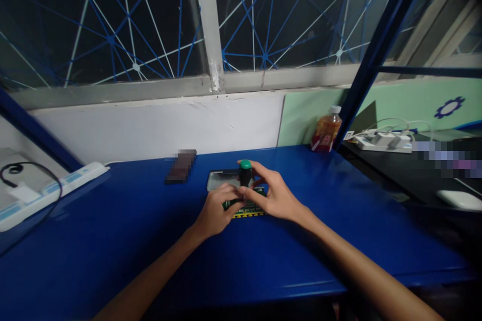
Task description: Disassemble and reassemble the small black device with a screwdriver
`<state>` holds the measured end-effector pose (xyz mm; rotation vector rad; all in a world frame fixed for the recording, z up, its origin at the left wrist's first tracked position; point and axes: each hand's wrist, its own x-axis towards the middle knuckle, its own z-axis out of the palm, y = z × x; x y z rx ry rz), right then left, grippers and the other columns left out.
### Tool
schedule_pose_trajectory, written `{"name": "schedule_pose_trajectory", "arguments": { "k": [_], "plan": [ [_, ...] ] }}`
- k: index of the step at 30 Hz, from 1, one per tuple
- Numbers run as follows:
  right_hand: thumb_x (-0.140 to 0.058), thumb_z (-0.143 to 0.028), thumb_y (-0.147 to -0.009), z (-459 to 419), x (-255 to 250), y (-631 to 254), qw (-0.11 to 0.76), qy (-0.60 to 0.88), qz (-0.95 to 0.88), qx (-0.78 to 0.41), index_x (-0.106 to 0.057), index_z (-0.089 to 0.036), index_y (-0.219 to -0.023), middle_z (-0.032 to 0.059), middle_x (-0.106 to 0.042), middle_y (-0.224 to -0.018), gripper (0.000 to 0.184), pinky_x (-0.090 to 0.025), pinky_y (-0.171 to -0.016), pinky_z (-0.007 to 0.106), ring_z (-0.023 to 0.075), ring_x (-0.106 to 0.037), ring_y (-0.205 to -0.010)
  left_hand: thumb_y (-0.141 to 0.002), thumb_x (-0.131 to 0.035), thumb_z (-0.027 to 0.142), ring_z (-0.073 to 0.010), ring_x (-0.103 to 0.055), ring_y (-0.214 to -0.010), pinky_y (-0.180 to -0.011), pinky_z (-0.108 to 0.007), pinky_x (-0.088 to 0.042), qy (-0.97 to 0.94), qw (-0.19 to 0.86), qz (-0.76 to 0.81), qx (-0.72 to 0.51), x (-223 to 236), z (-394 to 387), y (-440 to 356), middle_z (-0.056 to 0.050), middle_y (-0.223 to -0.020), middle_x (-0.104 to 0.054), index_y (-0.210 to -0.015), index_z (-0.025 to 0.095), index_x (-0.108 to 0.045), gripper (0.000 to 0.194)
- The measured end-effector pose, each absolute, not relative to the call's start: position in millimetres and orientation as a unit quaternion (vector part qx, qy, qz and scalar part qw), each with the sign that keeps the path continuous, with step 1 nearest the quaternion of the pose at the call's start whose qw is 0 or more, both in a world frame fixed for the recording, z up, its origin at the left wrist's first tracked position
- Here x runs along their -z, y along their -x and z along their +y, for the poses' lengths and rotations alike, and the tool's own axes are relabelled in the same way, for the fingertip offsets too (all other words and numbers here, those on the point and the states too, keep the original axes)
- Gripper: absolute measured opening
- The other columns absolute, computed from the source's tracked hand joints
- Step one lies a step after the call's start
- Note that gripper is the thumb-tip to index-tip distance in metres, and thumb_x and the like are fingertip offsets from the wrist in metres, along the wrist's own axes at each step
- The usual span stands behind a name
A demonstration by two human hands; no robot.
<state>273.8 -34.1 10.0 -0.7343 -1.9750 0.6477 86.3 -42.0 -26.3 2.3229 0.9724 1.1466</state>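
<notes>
Window panes (128, 25) crossed by blue and white lines stand over a pale wall (169, 128) and a blue desk (143, 256). Taking the green board (251, 209), mid-desk with a yellow near edge, as the clock's centre, the right forearm comes in from between four and five, its wrist low and its fingers angled toward ten. The right hand (269, 190) is closed on a green-capped tool (245, 173), its black handle upright above the board, thumb at the base, forefinger curled behind the top; the tip is hidden. From between seven and eight comes the left forearm, and the left hand (218, 210) sits over the board's left side, thumb and fingers brought close beneath the handle; whether they grip anything I cannot tell. Just beside them, toward ten or eleven, lies a shallow grey tray (218, 180). Farther off are a dark slab (181, 166) at ten, a bottle (327, 128) between one and two, and a power strip (81, 176) at nine.
</notes>
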Motion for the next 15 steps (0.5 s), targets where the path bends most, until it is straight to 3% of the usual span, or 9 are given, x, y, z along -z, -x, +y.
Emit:
{"name": "schedule_pose_trajectory", "arguments": {
  "k": [5, 15],
  "plan": [
    [-0.056, -0.028, -0.085, -34.1, -7.9, -273.8, 0.435, 0.288, -0.804, -0.285, -0.044, -0.019, -0.132, 0.0055, -0.063, -0.1, 0.049, -0.057, -0.072, 0.035, 0.0178, -0.061, -0.083, -0.086, -0.061, 0.019, -0.0216, -0.063, -0.091, -0.083, -0.037, -0.049, -0.828, 0.196, 0.336, -0.405, 26.0, -43.0, -87.1, -0.006, -0.088, -0.07, -0.087, 0.019, -0.07, 0.01],
    [-0.064, -0.04, -0.081, -35.3, -7.4, -271.1, 0.43, 0.334, -0.812, -0.213, -0.047, -0.02, -0.126, 0.0024, -0.064, -0.087, 0.053, -0.05, -0.064, 0.031, 0.0157, -0.058, -0.07, -0.085, -0.062, 0.023, -0.0201, -0.059, -0.079, -0.073, -0.033, -0.049, -0.83, 0.176, 0.345, -0.402, 28.9, -40.4, -84.9, -0.006, -0.077, -0.066, -0.078, 0.015, -0.066, 0.011]
  ]
}}
